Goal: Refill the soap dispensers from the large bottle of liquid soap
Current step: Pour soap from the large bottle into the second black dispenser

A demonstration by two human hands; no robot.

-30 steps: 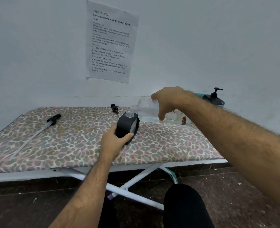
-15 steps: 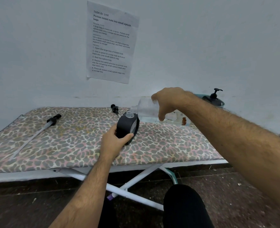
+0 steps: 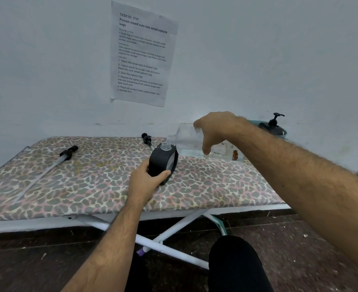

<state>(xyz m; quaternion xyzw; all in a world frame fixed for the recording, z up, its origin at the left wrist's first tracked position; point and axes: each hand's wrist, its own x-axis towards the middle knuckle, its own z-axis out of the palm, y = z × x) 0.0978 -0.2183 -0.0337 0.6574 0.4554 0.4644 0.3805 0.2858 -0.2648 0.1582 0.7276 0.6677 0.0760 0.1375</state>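
My left hand point(image 3: 145, 182) grips a black soap dispenser point(image 3: 163, 162) that stands tilted on the leopard-print board point(image 3: 89, 182), its pump removed and its clear neck open. My right hand point(image 3: 218, 129) holds a large clear bottle point(image 3: 186, 140) lying almost on its side, its mouth right at the dispenser's neck. A torn label shows on the bottle behind my wrist. No liquid stream is visible.
A long pump with a clear tube point(image 3: 47, 167) lies on the board at the left. A short black pump point(image 3: 147, 139) lies near the wall behind the dispenser. Another black pump dispenser point(image 3: 273, 125) sits at the far right. A printed sheet point(image 3: 141, 53) hangs on the wall.
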